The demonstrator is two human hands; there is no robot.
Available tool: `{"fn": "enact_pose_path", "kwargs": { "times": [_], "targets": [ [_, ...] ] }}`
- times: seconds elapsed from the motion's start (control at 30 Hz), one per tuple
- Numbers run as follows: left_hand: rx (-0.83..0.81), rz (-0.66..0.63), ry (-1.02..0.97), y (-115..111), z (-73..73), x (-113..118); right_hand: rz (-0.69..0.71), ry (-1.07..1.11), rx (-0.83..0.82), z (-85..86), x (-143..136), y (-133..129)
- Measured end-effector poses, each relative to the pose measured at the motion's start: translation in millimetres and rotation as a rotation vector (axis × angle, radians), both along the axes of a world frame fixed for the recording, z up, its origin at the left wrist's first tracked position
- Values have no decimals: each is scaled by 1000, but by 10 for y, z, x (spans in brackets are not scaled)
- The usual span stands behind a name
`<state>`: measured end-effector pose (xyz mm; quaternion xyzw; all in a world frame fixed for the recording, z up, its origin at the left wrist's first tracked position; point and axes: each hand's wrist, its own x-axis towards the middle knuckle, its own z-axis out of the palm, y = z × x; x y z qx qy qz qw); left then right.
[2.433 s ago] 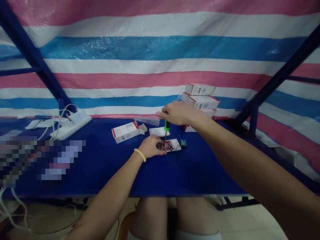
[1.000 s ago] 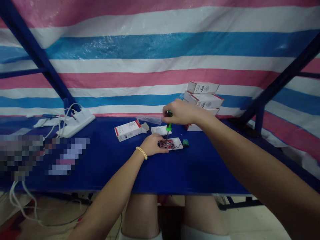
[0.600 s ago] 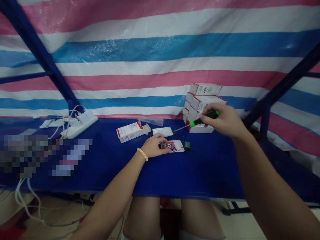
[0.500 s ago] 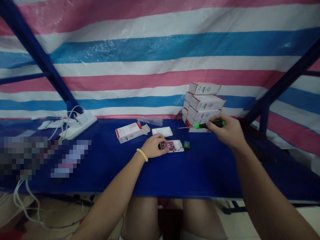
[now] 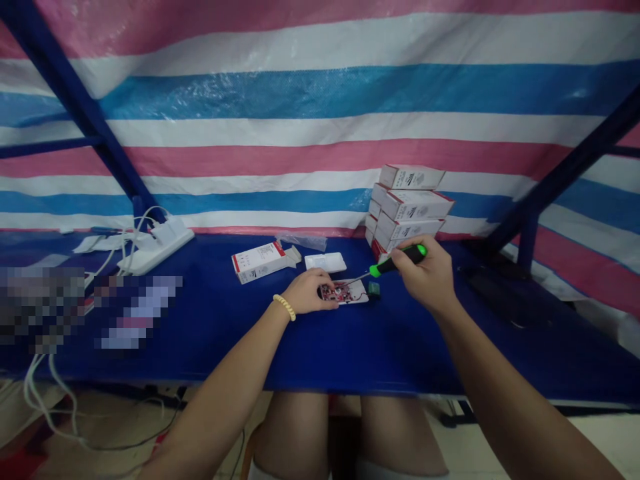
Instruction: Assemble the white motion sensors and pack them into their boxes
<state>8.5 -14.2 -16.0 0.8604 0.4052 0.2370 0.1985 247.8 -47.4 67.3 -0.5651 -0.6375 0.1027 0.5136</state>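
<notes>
My left hand [image 5: 311, 292], with a yellow band at the wrist, grips the left end of an opened white device [image 5: 357, 292] that shows a red circuit board. In my right hand [image 5: 425, 270] is a screwdriver [image 5: 397, 261] with a black and green handle. Its shaft slants down to the left, and the tip is over the circuit board; contact cannot be made out. A small green part [image 5: 373, 289] lies at the device's right end. Behind the device rests a white cover [image 5: 325, 262].
An opened white and red box [image 5: 263, 261] lies left of the cover, near a clear plastic bag [image 5: 303, 241]. Stacked boxes [image 5: 413, 207] stand at the back right. A white power strip [image 5: 157, 247] with cables is on the left of the blue table [image 5: 225, 340].
My right hand has moved left and down with the screwdriver, bringing its tip from beyond the device to over the board. My left hand stays on the device.
</notes>
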Motion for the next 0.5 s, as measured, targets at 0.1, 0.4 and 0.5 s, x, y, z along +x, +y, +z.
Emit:
{"fn": "enact_pose_path", "kwargs": {
  "times": [0.1, 0.4, 0.5],
  "targets": [
    [7, 1, -3, 13, -16, 5, 16, -81, 35, 29, -65, 27],
    [14, -6, -2, 15, -13, 6, 55, -98, 3, 94, -131, 46],
    [16, -10, -10, 18, -18, 8, 56, -124, -10, 77, -122, 63]
  ]
}}
